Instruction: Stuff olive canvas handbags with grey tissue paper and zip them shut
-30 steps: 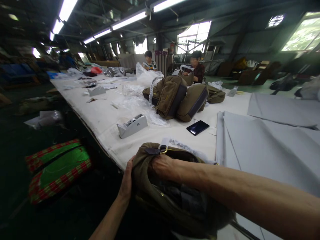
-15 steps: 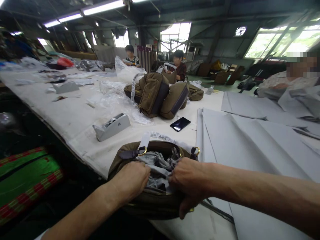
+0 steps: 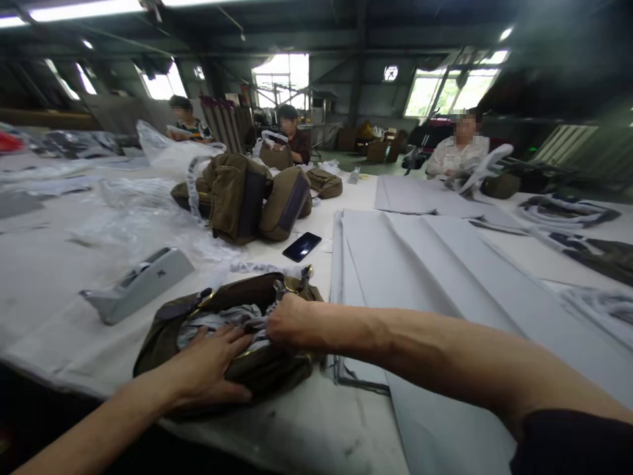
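Observation:
An olive-brown bag (image 3: 168,330) lies open on the white table (image 3: 59,277) in front of me, with crumpled grey paper (image 3: 222,320) showing in its mouth. My left hand (image 3: 208,366) lies flat on the bag's near side, fingers spread. My right hand (image 3: 289,323) is closed at the bag's opening, gripping the grey paper stuffing and the rim by a brass ring (image 3: 307,270).
A grey tape dispenser (image 3: 141,284) sits left of the bag, a black phone (image 3: 301,246) behind it. Finished olive bags (image 3: 247,198) and clear plastic (image 3: 143,211) are piled farther back. Large grey paper sheets (image 3: 445,264) cover the right. Three people sit at the far side.
The bag has come down from the table edge to lie on the table. My left hand moved from its side to press flat on it; the view swung right.

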Available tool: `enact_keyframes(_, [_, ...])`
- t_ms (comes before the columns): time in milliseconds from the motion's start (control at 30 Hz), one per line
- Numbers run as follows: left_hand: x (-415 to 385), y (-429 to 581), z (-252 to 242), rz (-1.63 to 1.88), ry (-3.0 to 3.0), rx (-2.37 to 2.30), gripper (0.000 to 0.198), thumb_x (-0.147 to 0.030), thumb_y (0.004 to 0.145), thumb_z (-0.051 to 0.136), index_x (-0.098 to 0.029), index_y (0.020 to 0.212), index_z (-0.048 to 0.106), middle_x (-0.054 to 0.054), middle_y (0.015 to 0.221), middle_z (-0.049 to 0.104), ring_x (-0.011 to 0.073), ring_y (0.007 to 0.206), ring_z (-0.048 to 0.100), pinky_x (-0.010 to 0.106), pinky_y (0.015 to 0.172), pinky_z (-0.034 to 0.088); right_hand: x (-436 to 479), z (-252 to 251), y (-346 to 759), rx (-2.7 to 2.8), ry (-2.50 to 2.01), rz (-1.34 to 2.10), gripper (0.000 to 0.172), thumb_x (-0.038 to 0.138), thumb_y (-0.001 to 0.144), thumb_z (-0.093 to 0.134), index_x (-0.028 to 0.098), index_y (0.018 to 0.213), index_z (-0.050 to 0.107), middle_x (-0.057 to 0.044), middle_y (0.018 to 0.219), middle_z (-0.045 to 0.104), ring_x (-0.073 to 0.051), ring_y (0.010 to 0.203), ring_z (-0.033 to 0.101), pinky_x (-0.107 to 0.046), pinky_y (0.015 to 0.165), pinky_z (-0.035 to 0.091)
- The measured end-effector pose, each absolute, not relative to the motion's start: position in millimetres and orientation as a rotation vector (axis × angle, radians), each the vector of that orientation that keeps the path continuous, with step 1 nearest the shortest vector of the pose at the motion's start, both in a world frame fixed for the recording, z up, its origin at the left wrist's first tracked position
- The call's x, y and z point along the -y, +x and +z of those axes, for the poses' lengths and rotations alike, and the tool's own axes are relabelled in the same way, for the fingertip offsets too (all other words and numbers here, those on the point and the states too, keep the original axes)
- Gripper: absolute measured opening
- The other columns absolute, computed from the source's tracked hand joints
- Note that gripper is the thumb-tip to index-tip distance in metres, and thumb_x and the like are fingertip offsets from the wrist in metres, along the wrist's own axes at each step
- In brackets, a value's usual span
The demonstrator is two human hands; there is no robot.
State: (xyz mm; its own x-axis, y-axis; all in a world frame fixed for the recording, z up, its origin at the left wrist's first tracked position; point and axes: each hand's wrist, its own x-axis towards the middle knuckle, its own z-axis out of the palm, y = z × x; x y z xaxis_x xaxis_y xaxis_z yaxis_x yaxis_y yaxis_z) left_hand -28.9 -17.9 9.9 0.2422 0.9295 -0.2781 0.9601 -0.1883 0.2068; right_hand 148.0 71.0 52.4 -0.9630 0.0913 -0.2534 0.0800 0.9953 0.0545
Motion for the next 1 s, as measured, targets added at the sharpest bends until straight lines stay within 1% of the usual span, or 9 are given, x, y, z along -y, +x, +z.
enact_keyframes(133, [15,-29,-13,-0.217,2.232,-1.816,0.058,-0.023,0.068,0.055,-0.024,0.126,0.054,0.015,0.136,0.047,0.0454,0.126,0.036,0.075,0.091,0.023,-75,72,200,-3.291,0.288,-0.085,0.029,0.031,0.089,0.049,0.017,0.113,0.057,-0.006,0.112,0.062,-0.017,0.103,0.056,-0.028,0.09,0.042])
enact_keyframes(200, [13,-35,-17,-0.219,2.316,-1.931,0.053,-0.016,0.073,0.047,-0.023,0.125,0.055,0.013,0.138,0.044,0.0448,0.129,0.032,0.076,0.09,0.021,-73,64,246,-3.409,0.988,-0.141,0.037,0.037,0.093,0.041,0.016,0.123,0.049,-0.008,0.12,0.057,-0.016,0.11,0.051,-0.027,0.094,0.039])
enact_keyframes(300, [10,-44,-16,-0.155,2.409,-2.051,0.042,-0.014,0.079,0.044,-0.015,0.118,0.06,0.016,0.133,0.05,0.043,0.126,0.039,0.07,0.091,0.028,-67,14,313,-2.707,1.883,-0.11,0.045,0.04,0.09,0.041,0.012,0.125,0.045,-0.015,0.118,0.055,-0.024,0.106,0.053,-0.036,0.087,0.043])
enact_keyframes(467, [12,-48,-18,-0.012,2.364,-2.101,0.05,-0.035,0.073,0.061,-0.019,0.121,0.057,0.016,0.132,0.051,0.0401,0.122,0.045,0.064,0.094,0.033,-69,-72,356,-2.224,2.07,-0.21,0.03,0.025,0.079,0.053,0.007,0.102,0.058,-0.021,0.105,0.058,-0.033,0.102,0.053,-0.038,0.078,0.044])
enact_keyframes(567, [23,-43,-18,0.27,2.409,-2.085,0.059,-0.044,0.072,0.065,-0.023,0.125,0.049,0.014,0.136,0.047,0.0373,0.123,0.044,0.06,0.099,0.032,-82,-82,362,-2.236,2.096,-0.355,0.02,0.014,0.075,0.052,0.01,0.091,0.061,-0.018,0.098,0.062,-0.029,0.095,0.057,-0.036,0.08,0.042])
enact_keyframes(667, [45,-24,-20,0.754,2.439,-1.972,0.052,-0.045,0.08,0.058,-0.033,0.127,0.039,0.007,0.132,0.049,0.0307,0.119,0.047,0.051,0.103,0.034,-96,-79,378,-2.265,2.14,-0.576,0.009,0.013,0.07,0.05,0.014,0.072,0.059,-0.011,0.08,0.064,-0.024,0.084,0.059,-0.032,0.075,0.041])
enact_keyframes(867, [61,69,-34,1.113,2.064,-1.57,0.03,-0.038,0.079,0.062,-0.036,0.109,0.058,-0.002,0.11,0.064,0.0189,0.1,0.061,0.025,0.09,0.048,-105,-84,418,-2.193,2.243,-1.229,0.01,0.022,0.074,0.037,0.018,0.067,0.043,-0.001,0.061,0.054,-0.013,0.058,0.054,-0.021,0.054,0.042])
enact_keyframes(933, [47,104,-35,1.068,1.719,-1.5,0.023,-0.043,0.082,0.057,-0.031,0.101,0.063,-0.001,0.105,0.066,0.0191,0.101,0.06,0.025,0.089,0.048,-105,-86,426,-2.158,2.251,-1.39,0.009,0.024,0.074,0.035,0.019,0.069,0.041,-0.001,0.064,0.055,-0.012,0.057,0.054,-0.021,0.055,0.045])
enact_keyframes(1000, [26,135,-32,0.987,1.413,-1.362,0.03,-0.049,0.083,0.053,-0.024,0.097,0.065,0.003,0.098,0.067,0.0205,0.097,0.061,0.027,0.085,0.049,-104,-85,432,-2.143,2.256,-1.468,0.01,0.025,0.072,0.036,0.018,0.069,0.042,-0.003,0.068,0.058,-0.012,0.058,0.056,-0.023,0.058,0.048])
